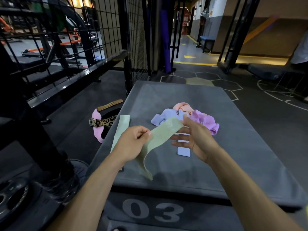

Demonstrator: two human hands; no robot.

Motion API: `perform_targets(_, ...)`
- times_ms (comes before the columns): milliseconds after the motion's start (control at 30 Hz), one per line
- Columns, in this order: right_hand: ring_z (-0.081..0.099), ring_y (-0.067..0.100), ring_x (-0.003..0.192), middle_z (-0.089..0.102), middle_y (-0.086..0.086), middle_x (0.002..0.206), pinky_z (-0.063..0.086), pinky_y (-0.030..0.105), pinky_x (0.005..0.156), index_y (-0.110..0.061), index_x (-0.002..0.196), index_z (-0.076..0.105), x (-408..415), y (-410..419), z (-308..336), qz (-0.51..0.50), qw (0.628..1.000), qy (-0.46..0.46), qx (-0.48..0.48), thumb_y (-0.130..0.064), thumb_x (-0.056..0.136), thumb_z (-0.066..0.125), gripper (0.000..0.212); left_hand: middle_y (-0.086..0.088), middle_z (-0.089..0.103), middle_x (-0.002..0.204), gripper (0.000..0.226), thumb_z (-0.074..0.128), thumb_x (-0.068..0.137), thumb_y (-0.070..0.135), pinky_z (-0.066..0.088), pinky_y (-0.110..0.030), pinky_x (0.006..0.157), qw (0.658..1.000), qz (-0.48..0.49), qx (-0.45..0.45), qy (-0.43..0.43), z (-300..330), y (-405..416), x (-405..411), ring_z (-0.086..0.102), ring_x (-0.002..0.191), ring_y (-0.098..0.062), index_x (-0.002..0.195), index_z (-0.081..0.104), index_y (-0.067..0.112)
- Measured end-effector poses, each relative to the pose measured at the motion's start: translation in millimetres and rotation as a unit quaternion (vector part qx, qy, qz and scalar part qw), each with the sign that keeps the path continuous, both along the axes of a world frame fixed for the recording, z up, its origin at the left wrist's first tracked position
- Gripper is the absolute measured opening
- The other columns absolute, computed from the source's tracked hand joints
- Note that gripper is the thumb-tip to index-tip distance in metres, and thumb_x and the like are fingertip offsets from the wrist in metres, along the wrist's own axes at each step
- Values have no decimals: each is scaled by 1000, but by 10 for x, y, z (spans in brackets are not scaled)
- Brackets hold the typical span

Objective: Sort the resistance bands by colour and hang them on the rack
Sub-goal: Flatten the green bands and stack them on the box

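A pale green resistance band (160, 139) is stretched between both hands above the grey padded box (233, 147). My left hand (131, 144) pinches its middle and my right hand (195, 139) holds its far end with thumb and fingers. A second pale green band (122, 126) lies flat at the box's left edge. A pile of bands lies further back: lilac (164, 116), peach (182, 106) and pink (205, 120). Another lilac band (183, 150) lies flat under my right hand.
Black wire-mesh rack panels (106, 27) and steel frames stand at the left and ahead. On the floor to the left lie a pink and leopard-print lifting belt (101, 122) and a tan belt (110, 103). A weight plate (11, 197) is at the lower left.
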State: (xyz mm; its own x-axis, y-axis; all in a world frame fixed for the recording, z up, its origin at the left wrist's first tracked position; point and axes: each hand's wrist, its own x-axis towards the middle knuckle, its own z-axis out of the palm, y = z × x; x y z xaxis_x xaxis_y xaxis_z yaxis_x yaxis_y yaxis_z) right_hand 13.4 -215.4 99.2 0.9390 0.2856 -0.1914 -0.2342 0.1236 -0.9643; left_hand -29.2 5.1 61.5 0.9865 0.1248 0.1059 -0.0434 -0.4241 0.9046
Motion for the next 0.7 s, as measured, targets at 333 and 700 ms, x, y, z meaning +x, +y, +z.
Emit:
perform_targets(333,70,34,71,71,18,90,63,45,60,-6,98,72,10,150,35,-109,951,-272,-96,-12,100,61,13,4,73,96,41,61,95,52,49,-33,80,969,-186,-55,152,-20,58,-160,64,88,-13,110,66,14)
perform_targets(700,64,17,74,68,4,87,57,29,50,-15,96,71,136,76,242,-189,924,-317,-98,-14,100,60,12,15,67,88,16,53,105,26,46,-23,75,950,-236,34,200,4,153,-346,58,80,-4,101,66,18)
